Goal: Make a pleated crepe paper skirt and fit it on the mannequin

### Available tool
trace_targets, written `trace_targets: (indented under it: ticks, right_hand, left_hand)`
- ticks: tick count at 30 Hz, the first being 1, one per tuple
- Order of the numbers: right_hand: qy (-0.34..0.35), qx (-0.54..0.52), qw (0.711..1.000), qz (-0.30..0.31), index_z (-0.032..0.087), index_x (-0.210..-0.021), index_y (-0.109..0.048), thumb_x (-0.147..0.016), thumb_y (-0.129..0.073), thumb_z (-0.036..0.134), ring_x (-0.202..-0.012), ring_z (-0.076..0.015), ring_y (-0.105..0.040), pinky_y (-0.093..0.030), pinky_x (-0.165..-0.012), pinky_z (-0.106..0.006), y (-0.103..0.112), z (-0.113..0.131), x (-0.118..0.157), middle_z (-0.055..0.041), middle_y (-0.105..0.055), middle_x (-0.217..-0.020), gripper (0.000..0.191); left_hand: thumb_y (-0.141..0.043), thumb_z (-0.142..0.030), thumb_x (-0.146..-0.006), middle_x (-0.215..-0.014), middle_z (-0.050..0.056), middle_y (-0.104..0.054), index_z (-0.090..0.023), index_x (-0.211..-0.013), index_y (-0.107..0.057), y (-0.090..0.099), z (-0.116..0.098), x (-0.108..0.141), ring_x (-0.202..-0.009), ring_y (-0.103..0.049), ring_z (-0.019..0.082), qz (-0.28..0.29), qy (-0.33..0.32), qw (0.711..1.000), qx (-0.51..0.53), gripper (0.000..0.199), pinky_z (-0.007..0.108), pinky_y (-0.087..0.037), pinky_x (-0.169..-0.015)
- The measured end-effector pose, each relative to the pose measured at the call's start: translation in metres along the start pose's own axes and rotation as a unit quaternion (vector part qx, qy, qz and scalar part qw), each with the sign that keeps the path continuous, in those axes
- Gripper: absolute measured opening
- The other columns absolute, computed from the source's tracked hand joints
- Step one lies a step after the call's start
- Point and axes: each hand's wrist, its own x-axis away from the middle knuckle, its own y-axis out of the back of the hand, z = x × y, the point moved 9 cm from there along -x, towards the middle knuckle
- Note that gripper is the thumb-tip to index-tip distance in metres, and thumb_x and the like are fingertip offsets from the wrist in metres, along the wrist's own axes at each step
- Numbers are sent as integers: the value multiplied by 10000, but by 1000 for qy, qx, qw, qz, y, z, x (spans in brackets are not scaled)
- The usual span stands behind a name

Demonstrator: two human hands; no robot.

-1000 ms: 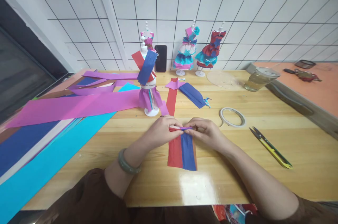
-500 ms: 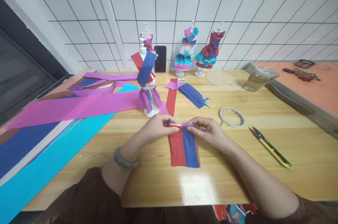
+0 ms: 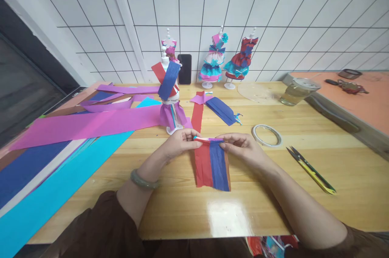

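Observation:
Between my two hands hangs a red and blue crepe paper piece (image 3: 211,164), with a narrow white, pink and purple band along its top edge. My left hand (image 3: 181,143) pinches the top left corner, thumb in front. At the top right corner my right hand (image 3: 240,144) pinches it the same way. Just beyond my left hand stands a small white dress form (image 3: 173,114) in a purple paper skirt, with crossed red and blue strips at its chest. A red strip (image 3: 197,116) and a gathered blue paper piece (image 3: 221,110) lie behind the held piece.
Purple, blue, white and turquoise paper strips (image 3: 75,128) cover the table's left side. To the right lie a tape roll (image 3: 266,135) and yellow-handled thread snips (image 3: 311,170). Dressed forms (image 3: 212,63), a phone (image 3: 184,69) and a lidded cup (image 3: 299,91) stand at the back.
Both hands have raised the top edge of the paper piece slightly and tilted it, so its front face shows more. The band along the top now sits flatter against it.

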Motion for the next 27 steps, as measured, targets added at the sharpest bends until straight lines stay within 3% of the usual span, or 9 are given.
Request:
trace_targets:
  ticks: [8, 14, 17, 27]
  right_hand:
    - [-15, -2, 1000, -26, 227, -964, -657, -677, -657, 360, -925, -221, -596, -448, -839, -374, 9, -7, -2, -51, -668, -982, 316]
    - [-15, -13, 999, -39, 221, -933, -664, -666, -671, 354, -885, -199, -606, -442, -834, -355, 12, -8, -4, -48, -672, -968, 299]
    - [-24, -22, 999, -39, 216, -919, -667, -668, -671, 346, -846, -185, -614, -449, -811, -334, 12, -10, -4, -47, -680, -934, 282]
    - [-33, -48, 998, -26, 216, -882, -684, -677, -668, 287, -838, -174, -603, -440, -778, -292, 15, -18, -7, -40, -682, -926, 218]
  left_hand:
    - [-655, -201, -636, -774, 23, -596, -136, -824, -609, 1, 2, -1, -727, -543, 106, 5, -4, 999, 48, 204, 228, -398, -690]
    - [-604, -255, -696, -724, 3, -589, -169, -888, -570, 1, 10, -1, -616, -564, 98, 4, 28, 999, 30, 213, 219, -407, -573]
    - [-594, -242, -703, -703, -2, -586, -168, -897, -567, 0, 8, -1, -591, -561, 95, 6, 12, 1000, 25, 209, 218, -410, -561]
    - [-594, -167, -683, -824, 39, -623, -131, -861, -621, 5, -2, -3, -772, -567, 132, -12, -42, 999, 14, 184, 244, -436, -700]
